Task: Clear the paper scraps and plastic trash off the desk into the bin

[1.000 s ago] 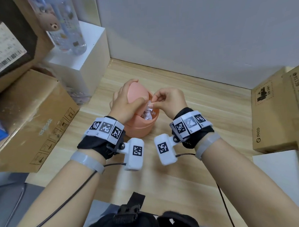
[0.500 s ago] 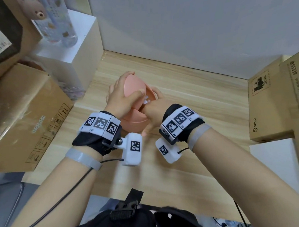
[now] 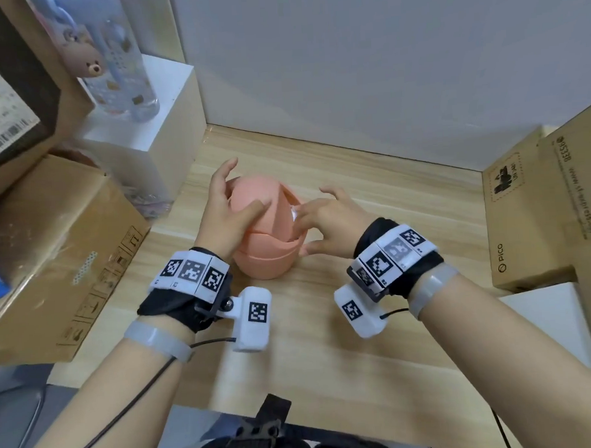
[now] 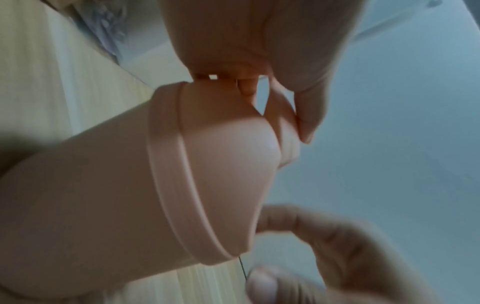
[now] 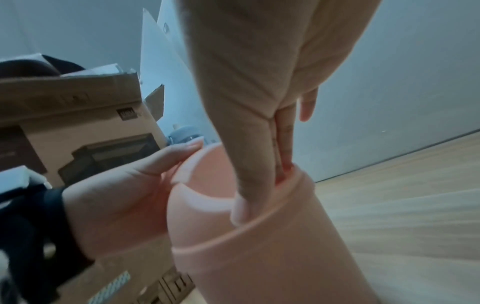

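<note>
A small pink bin (image 3: pixel 264 249) with a domed swing lid (image 3: pixel 256 205) stands on the wooden desk (image 3: pixel 326 351). My left hand (image 3: pixel 225 210) rests on the lid's left side, fingers straight, thumb lying across the dome. My right hand (image 3: pixel 324 212) is at the bin's right rim with straight fingers. In the right wrist view its fingertips (image 5: pixel 283 168) dip into the gap between lid and bin (image 5: pixel 259 257), and the left hand (image 5: pixel 116 197) cups the lid. A bit of white scrap (image 3: pixel 293 213) shows at the gap. The bin's inside is hidden.
Cardboard boxes stand left (image 3: pixel 61 254) and right (image 3: pixel 531 220) of the desk. A white box (image 3: pixel 161 135) at back left carries a clear bottle (image 3: pixel 117 62). A white block (image 3: pixel 545 324) lies at front right. The grey wall is close behind.
The right hand pinched white scraps over the open bin, then pushed them in. The lid has swung down to nearly closed, and both hands have spread their fingers.
</note>
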Tool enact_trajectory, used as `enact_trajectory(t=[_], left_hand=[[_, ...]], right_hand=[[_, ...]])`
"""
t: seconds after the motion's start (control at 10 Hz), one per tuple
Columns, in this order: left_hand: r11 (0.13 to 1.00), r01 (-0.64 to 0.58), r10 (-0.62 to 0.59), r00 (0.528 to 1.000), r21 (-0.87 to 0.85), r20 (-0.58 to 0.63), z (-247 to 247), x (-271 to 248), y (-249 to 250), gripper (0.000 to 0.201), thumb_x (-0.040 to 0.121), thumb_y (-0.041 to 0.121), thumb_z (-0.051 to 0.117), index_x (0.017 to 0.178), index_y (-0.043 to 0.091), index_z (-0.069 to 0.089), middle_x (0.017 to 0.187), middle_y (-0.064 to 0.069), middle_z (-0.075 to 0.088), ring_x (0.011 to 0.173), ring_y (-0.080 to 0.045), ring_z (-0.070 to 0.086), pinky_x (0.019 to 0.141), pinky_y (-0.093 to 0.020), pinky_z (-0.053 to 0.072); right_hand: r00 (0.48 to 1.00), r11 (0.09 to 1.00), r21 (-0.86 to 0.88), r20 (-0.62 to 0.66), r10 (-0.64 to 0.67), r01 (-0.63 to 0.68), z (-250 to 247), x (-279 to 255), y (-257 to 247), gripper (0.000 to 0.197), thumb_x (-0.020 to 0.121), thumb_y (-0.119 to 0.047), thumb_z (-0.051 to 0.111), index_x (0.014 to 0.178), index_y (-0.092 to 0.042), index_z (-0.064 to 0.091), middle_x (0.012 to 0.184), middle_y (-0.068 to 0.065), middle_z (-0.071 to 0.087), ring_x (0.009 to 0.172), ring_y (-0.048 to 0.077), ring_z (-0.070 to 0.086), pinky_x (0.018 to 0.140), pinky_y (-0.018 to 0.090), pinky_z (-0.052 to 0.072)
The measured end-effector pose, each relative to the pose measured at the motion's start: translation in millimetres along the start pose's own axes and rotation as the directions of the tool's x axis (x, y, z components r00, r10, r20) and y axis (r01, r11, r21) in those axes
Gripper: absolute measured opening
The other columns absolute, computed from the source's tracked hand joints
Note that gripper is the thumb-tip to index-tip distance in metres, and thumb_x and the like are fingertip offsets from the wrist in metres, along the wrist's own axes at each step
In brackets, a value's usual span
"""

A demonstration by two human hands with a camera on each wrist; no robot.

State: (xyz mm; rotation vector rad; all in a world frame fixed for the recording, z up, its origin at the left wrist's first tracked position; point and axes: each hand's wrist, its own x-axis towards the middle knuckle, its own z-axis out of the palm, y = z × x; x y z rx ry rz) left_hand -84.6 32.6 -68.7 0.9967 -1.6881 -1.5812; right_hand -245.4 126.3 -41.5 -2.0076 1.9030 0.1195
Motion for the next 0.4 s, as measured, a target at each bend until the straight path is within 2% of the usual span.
enact_trajectory(t=[0.1,0.2,0.3,0.4], left_hand=[[0.999,-0.021,0.021,1.000,-0.026,-0.006,-8.1,-0.6,-7.6,0.069,0.067,0.024,0.063,0.130,0.032,0.035,0.120,-0.004,0.049,0.103,0.002,0.049,0.077,0.003,0.038],[1.000,-0.028,0.028,0.999,0.007,0.024,-13.2,-1.0,-7.6,0.061,0.075,0.016,0.065,0.128,0.033,0.038,0.123,-0.002,0.047,0.108,-0.004,0.048,0.077,0.003,0.037],[0.983,-0.084,0.081,0.996,0.165,0.026,-11.8,-0.8,5.3,0.052,0.080,0.007,0.059,0.127,0.029,0.047,0.125,0.004,0.046,0.114,-0.008,0.043,0.085,-0.001,0.032],[0.941,-0.112,0.116,0.993,0.321,0.006,-0.2,11.7,9.1,0.043,0.075,0.024,0.054,0.117,0.028,0.060,0.119,0.010,0.051,0.121,-0.014,0.046,0.109,-0.031,0.030]], right_hand=[[0.979,0.984,0.179,-0.201,0.021,0.015,16.4,-7.2,0.4,0.018,0.076,-0.020,0.070,0.093,-0.013,0.068,0.111,0.006,0.060,0.103,0.026,0.057,0.092,0.043,0.045],[0.927,0.955,0.295,-0.351,0.134,-0.026,23.6,-7.3,0.0,0.013,0.071,-0.014,0.074,0.080,-0.008,0.067,0.100,0.008,0.058,0.089,0.026,0.059,0.075,0.033,0.048],[0.937,0.935,0.353,-0.317,0.148,-0.028,28.3,-9.0,-1.6,0.013,0.071,-0.017,0.074,0.079,-0.009,0.067,0.098,0.005,0.058,0.091,0.022,0.058,0.081,0.033,0.047],[0.924,0.903,0.428,-0.328,0.198,-0.042,19.7,-6.6,-0.7,0.008,0.074,-0.022,0.072,0.079,-0.016,0.068,0.099,0.000,0.060,0.094,0.019,0.058,0.086,0.041,0.048]])
